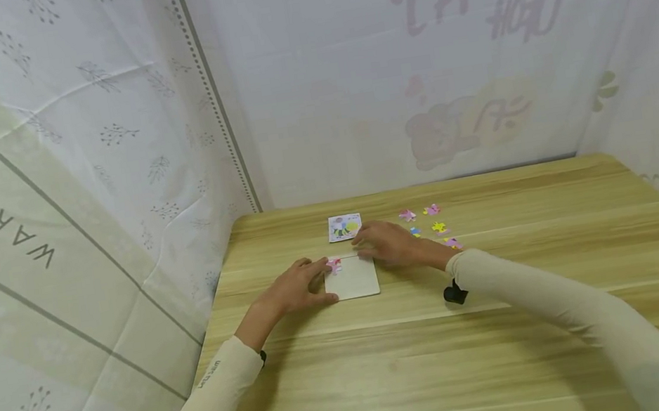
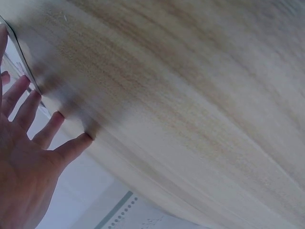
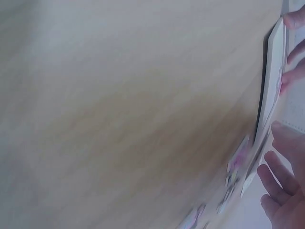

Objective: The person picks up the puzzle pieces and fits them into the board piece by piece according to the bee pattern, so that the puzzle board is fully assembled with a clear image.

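A square white board [image 1: 357, 282] lies flat on the wooden table. At its upper left corner is a pink jigsaw piece [image 1: 335, 266]. My left hand [image 1: 297, 288] rests at the board's left side, forefinger by the piece and thumb on the lower left corner. In the left wrist view its fingers [image 2: 50, 131] are spread and nearly straight. Over the board's upper right corner is my right hand [image 1: 389, 243], its fingers loosely bent. I see nothing held in it in the right wrist view, where the board [image 3: 272, 76] appears edge-on.
A small picture card [image 1: 338, 231] with a striped bee lies just beyond the board, partly behind my right fingers. Several loose jigsaw pieces [image 1: 438, 226], pink, yellow and blue, lie to the right. Printed curtains [image 1: 318, 129] hang along the table's back and sides.
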`<state>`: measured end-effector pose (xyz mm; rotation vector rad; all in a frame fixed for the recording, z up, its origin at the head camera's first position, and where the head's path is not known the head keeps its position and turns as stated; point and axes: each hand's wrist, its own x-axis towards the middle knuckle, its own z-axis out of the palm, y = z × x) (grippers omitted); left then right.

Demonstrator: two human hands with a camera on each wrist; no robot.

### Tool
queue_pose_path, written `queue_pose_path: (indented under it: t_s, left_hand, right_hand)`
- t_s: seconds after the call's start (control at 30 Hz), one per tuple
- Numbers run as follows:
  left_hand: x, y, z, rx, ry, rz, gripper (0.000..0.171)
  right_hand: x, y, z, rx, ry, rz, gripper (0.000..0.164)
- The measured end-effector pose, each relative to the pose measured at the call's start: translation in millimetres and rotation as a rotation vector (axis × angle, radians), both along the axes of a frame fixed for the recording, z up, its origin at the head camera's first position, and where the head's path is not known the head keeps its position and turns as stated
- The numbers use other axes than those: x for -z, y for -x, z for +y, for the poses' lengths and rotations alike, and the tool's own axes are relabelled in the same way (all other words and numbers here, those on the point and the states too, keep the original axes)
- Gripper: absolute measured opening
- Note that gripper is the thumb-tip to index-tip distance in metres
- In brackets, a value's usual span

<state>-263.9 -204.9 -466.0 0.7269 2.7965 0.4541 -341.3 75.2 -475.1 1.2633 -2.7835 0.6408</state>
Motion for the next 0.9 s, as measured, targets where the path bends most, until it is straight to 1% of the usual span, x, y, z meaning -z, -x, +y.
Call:
queue_pose_path:
  t_s: [0.27,0.4,0.53,0.77,0.9]
  left_hand:
    - [0.5,-1.3,-1,-0.002,-0.022,-0.017,0.088]
    - [-0.1,-2.9,0,-0.007,-0.017,-0.021,0.090]
    - [-0.8,-3.1,-1,-0.008,-0.019,-0.022,0.088]
    - [-1.7,-2.6,-1,0.004,-0.033,-0.017,0.082]
    - [-1.9,-2.3,0,0.009,-0.030,-0.014,0.079]
  right_hand:
    - [-3.6,8.1,23,0.041,0.029,0.039,0.029]
    - [-6.2,12.3,37,0.110,0.014,0.006,0.029]
    - [-6.4,17.8,52,0.159,0.029,-0.021,0.031]
    - [-0.7,32.4,79,0.213,0.028,0.076,0.033]
    - [2.9,38.8,89,0.257,0.014,0.095,0.036]
